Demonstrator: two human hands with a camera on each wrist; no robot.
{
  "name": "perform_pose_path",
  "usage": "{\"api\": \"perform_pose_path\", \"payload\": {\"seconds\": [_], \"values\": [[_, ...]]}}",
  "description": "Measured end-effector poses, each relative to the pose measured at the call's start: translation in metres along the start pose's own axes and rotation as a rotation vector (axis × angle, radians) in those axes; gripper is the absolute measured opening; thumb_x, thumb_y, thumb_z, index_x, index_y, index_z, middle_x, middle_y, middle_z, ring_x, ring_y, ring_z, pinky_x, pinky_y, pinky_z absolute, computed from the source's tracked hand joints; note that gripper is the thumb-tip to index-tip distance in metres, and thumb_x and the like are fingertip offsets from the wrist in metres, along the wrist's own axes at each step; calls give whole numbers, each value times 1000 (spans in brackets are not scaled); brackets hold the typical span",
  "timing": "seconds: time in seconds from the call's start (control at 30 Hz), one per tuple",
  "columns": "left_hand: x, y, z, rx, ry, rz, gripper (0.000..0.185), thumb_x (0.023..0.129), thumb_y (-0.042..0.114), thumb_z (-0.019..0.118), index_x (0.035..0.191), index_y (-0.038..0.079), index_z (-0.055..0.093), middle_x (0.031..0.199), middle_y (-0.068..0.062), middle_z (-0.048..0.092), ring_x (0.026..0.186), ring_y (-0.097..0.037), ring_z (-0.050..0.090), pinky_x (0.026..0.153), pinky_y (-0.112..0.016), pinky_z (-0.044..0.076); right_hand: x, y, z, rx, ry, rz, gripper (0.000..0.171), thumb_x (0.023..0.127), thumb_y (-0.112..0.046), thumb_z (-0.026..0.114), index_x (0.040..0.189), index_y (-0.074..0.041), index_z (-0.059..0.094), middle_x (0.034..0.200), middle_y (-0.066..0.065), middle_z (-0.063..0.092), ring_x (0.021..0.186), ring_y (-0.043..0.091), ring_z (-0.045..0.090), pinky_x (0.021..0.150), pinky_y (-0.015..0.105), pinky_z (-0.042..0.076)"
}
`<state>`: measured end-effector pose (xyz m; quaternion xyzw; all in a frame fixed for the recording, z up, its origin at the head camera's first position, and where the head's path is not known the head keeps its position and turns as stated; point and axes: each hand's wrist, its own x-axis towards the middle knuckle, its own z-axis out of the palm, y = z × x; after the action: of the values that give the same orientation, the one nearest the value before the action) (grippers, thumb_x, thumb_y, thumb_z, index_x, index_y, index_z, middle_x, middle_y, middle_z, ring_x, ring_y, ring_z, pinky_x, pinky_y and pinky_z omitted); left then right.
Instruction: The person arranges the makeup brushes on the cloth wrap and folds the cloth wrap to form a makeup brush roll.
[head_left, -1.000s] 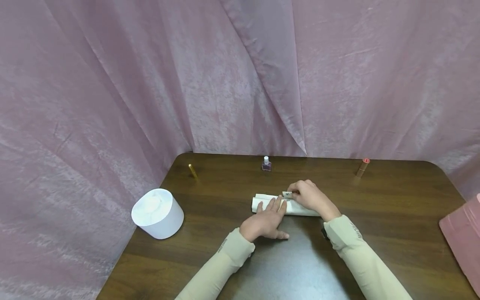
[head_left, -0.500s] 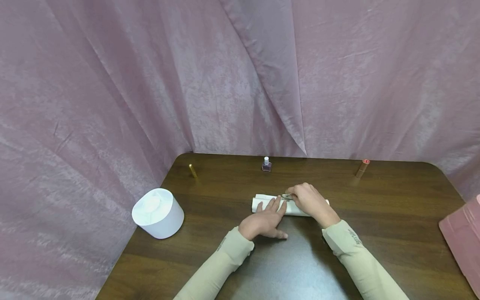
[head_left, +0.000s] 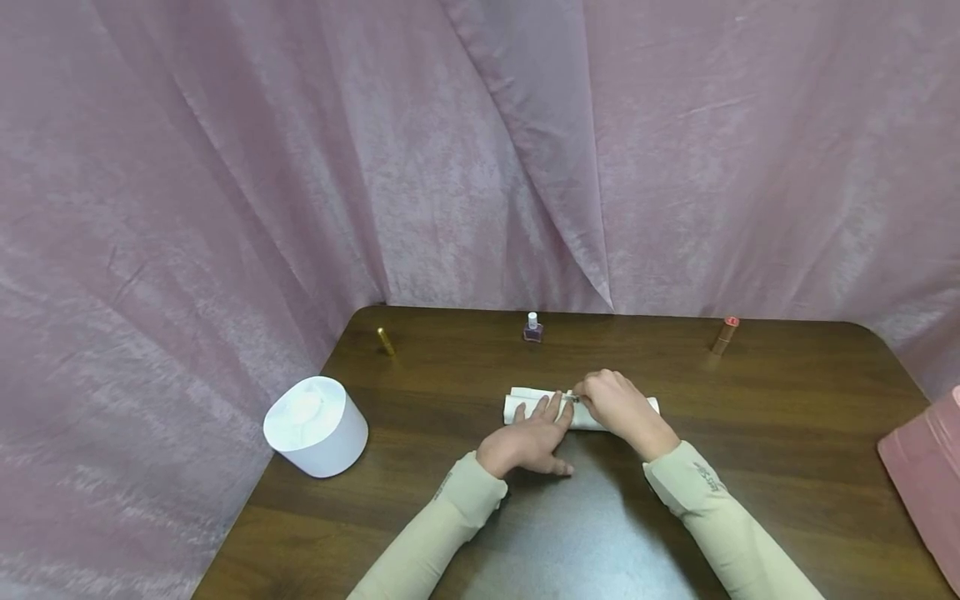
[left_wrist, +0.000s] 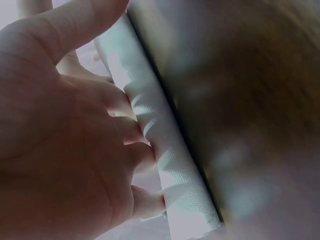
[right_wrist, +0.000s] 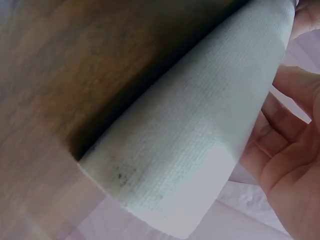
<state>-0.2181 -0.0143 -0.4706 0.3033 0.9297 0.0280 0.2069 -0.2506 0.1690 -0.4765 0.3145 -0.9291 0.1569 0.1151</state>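
A rolled white towel [head_left: 522, 402] lies across the middle of the dark wooden table [head_left: 420, 517]. My left hand [head_left: 531, 435] rests flat on the towel's left part, fingers straight and spread; the left wrist view shows these fingers [left_wrist: 125, 132] pressing into the towel [left_wrist: 172, 150]. My right hand [head_left: 613, 402] sits on the towel just right of the left fingertips and pinches a small silvery metal tool [head_left: 572, 397] held against them. In the right wrist view the towel [right_wrist: 200, 140] fills the frame, with the right hand's palm [right_wrist: 290, 165] beside it.
A white round container [head_left: 315, 425] stands at the table's left edge. Along the back edge stand a gold tube [head_left: 386, 341], a small nail polish bottle [head_left: 532, 328] and a rose-gold lipstick [head_left: 725, 334]. A pink box [head_left: 926, 467] sits at the right edge. Pink curtains surround the table.
My right hand has lowered the metal tool down and slightly left onto the left fingertips, uncovering the towel's right end. The left hand has stayed put.
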Motion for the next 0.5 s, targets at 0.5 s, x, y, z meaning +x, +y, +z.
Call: {"api": "perform_pose_path", "payload": {"seconds": [0.5], "values": [[0,-8,-2,-95,-53,34,100,93,48,70,162,4,11,169,-13,0,155,-25,3,121,-52,11,-4,-3,0,-164,17,-181,19,72,10,69,72,-10,70,74,0,59,57,24,59,50,40,50]]}}
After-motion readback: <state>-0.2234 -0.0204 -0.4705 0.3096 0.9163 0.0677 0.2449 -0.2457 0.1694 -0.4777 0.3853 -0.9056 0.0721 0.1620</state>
